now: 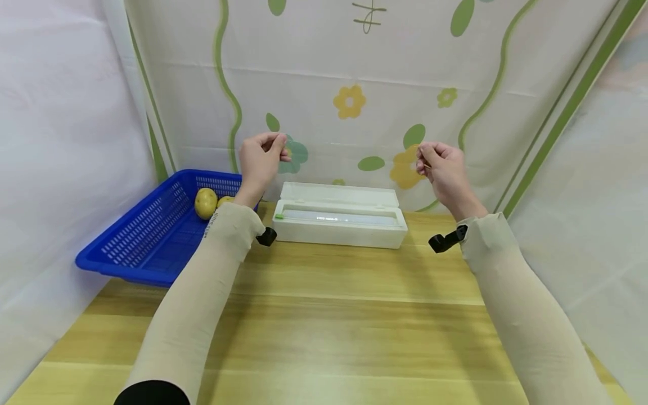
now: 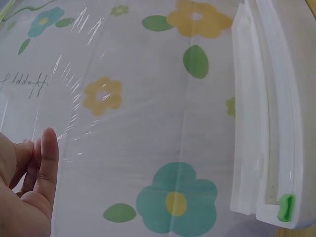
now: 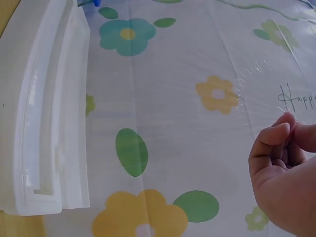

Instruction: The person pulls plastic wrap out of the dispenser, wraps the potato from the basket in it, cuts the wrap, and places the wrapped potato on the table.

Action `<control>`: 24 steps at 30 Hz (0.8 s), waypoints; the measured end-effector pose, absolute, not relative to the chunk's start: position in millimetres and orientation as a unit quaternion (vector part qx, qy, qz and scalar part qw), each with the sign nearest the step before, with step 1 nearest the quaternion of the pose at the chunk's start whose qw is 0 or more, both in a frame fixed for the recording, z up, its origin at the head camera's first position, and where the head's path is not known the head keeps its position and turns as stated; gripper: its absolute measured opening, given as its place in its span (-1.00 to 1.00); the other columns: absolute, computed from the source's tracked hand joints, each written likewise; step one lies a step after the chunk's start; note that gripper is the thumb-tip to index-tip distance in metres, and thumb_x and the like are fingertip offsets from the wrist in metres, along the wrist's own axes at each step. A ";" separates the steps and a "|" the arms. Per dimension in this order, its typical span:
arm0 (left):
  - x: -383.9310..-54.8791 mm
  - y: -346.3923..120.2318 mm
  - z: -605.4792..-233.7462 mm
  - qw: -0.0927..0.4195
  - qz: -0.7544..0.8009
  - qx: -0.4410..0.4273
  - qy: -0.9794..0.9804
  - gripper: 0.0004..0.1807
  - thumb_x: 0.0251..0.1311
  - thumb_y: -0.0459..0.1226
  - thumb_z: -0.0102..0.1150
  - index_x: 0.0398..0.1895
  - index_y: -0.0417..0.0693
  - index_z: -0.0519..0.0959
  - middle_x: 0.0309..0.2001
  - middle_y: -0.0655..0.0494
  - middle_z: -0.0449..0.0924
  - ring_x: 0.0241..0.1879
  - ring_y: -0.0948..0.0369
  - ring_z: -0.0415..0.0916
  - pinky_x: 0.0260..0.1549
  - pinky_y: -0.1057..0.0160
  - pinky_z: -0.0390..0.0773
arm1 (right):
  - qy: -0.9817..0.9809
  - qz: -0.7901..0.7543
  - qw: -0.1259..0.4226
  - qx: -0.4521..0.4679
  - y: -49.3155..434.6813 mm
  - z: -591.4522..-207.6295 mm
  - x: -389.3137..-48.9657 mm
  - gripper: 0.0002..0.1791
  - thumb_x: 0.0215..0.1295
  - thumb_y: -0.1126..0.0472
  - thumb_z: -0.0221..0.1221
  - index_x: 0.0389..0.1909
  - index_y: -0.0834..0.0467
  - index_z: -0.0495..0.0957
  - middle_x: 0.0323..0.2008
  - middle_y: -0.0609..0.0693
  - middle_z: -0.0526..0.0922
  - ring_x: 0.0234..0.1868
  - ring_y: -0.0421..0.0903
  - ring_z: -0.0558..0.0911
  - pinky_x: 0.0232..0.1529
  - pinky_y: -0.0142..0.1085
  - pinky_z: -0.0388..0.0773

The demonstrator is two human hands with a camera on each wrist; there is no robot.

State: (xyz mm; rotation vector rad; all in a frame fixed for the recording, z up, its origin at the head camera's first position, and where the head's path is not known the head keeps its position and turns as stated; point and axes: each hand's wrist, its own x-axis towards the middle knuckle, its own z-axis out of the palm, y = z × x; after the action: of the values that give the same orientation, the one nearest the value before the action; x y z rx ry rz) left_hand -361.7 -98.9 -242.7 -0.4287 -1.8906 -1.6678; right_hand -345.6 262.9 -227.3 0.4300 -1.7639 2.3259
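Note:
A sheet of clear cling film (image 2: 74,94) shows as glints and fine creases between my raised hands. My left hand (image 1: 260,163) pinches one edge of it between thumb and fingers, at the left above the cling film dispenser (image 1: 339,235). Level with it on the right, my right hand (image 1: 445,171) pinches the film's other side. The white dispenser box sits below and between the hands, its lid (image 1: 339,194) tipped back. A green slide cutter (image 2: 286,207) is at the left end of its slot. Most of the film's outline is too transparent to follow.
A blue plastic basket (image 1: 136,275) stands at the left, partly behind my left forearm. Inside it are a yellow potato (image 1: 205,203) and another potato (image 1: 225,200) half hidden by the wrist. Flower-printed cloth (image 1: 314,73) hangs behind the wooden table (image 1: 324,320), with white cloth at both sides.

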 end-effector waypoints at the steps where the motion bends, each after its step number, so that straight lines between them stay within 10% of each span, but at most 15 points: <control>1: -361.7 -99.7 -241.2 0.289 -0.624 -0.163 -0.708 -0.73 0.36 -0.23 0.17 -0.11 -0.29 0.68 -0.36 -0.23 0.64 -0.46 0.16 0.62 -0.33 0.25 0.64 | -0.591 0.788 0.096 0.146 262.2 -226.2 -345.3 -0.78 0.43 0.27 0.09 -0.27 0.40 0.54 -0.34 0.15 0.49 -0.47 -0.07 0.44 -0.49 -0.36 0.45; 24: -361.0 -111.2 -200.5 0.282 -0.572 -0.175 -0.750 -0.73 0.35 -0.18 0.18 -0.13 -0.20 0.71 -0.35 -0.18 0.65 -0.48 0.13 0.63 -0.33 0.30 0.62 | -0.539 0.822 0.099 0.155 257.7 -185.5 -342.7 -0.78 0.35 0.32 0.18 -0.30 0.47 0.53 -0.35 0.21 0.49 -0.47 -0.05 0.47 -0.45 -0.35 0.52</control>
State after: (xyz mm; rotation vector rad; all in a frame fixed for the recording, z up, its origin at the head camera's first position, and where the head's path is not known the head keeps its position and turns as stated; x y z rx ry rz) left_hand -361.0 -111.2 -200.5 -0.4684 -2.0089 -1.5319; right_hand -342.7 257.7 -185.5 0.4586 -1.5949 2.4307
